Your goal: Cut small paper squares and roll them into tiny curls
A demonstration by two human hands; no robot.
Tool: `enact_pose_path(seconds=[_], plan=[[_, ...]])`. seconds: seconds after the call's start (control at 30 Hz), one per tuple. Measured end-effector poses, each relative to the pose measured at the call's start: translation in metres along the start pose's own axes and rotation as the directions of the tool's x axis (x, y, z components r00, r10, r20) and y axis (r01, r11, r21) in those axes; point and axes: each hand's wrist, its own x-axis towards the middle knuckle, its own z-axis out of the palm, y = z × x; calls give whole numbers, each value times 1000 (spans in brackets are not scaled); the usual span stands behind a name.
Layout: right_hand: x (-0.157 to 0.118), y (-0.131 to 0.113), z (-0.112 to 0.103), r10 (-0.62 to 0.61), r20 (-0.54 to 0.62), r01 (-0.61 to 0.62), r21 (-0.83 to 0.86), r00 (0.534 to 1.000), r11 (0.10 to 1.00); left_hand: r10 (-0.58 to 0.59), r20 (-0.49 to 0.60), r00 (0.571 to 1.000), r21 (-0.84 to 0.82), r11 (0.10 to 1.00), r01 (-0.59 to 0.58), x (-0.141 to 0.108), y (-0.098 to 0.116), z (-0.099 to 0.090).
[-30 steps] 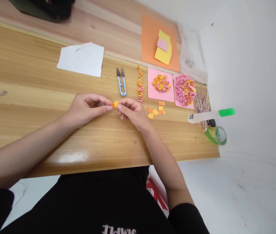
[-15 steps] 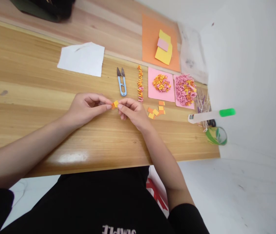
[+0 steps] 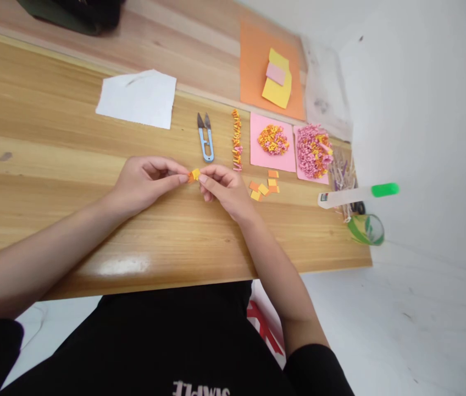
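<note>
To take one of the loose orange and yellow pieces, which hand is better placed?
Probably the right hand: it is nearer the loose pieces than the left hand, though both pinch a yellow-orange piece.

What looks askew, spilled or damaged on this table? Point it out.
Nothing looks spilled. Two mild oddities: the white sheet has uneven edges and a grey streak near its top, and the small orange and yellow pieces lie at mixed angles, unlike the neat row beside the snips.

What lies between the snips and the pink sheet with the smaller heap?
In the head view, a column of orange, yellow and pink curls lies between the snips and that sheet.
</note>
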Motion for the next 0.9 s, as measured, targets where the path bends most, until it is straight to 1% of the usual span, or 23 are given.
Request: enact_pose_path(seconds=[0.23, 0.43, 0.67, 0.77, 0.9], plan=[[1, 3, 1, -20, -20, 19, -14, 1000, 1000, -8, 1, 1000, 7, 1000, 8, 1, 0, 0], [1, 1, 2, 8, -78, -9, -20, 997, 1000, -17, -52, 998, 8, 1000, 18, 0, 1, 2], [-1, -4, 3, -16, -81, 12, -43, 997, 999, -26, -44, 999, -11, 1000, 26, 0, 1, 2], [-1, -4, 4, -2, -98, -4, -56, 995, 998, -39, -47, 998, -16, 999, 38, 0, 2, 3], [-1, -3, 3, 7, -84, -11, -54, 996, 999, -55, -42, 998, 4, 998, 55, 0, 3, 4]])
